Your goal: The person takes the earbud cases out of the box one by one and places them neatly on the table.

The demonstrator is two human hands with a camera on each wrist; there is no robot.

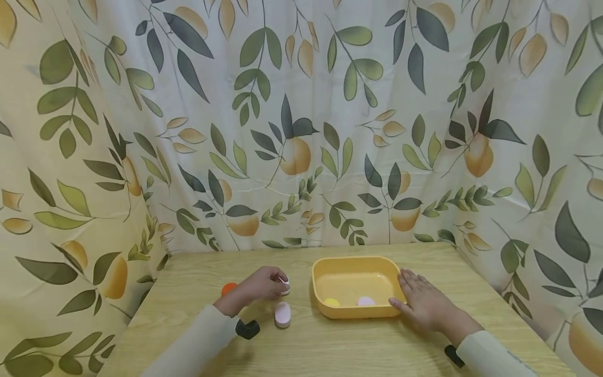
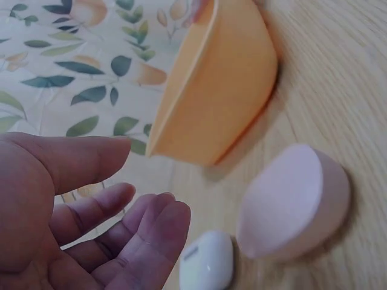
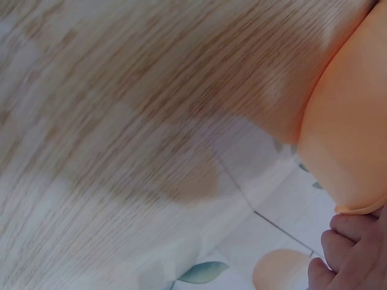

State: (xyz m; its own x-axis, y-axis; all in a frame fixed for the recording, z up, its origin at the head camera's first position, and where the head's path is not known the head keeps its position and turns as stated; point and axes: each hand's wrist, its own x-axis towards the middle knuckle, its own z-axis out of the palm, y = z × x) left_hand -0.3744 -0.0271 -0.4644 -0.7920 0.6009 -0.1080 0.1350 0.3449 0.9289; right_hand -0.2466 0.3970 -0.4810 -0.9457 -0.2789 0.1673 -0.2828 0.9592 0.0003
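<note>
The grip of the left hand (image 1: 259, 285) is loose. Its thumb and fingers are apart in the left wrist view, with just air between them. The fingertips (image 2: 175, 223) are very close to a small white case (image 2: 207, 266), but I can't tell for sure if they touch it. The white case is on the wooden surface (image 1: 330, 345). Just beside it, nearer the person, is a pink block (image 1: 282, 315). An orange round thing (image 1: 229, 288) peeks out from behind the left wrist.

The right hand (image 1: 424, 299) has its fingers out straight along the right side of a yellow tub (image 1: 358, 312), with the thumb by the near corner. It is touching the tub, not squeezed around it. The tub is to the right of the white case, with a gap between. Inside the tub are a yellow piece (image 1: 332, 302) and a pale pink piece (image 1: 366, 301), both by the near wall. Past the surface hangs a curtain (image 1: 301, 204) with leaves and fruit on it.

I think the step in hand is getting to the white case, with the right hand there to steady the tub. The next move seems to call for closing thumb and fingers softly on the case, without bumping the pink block.
</note>
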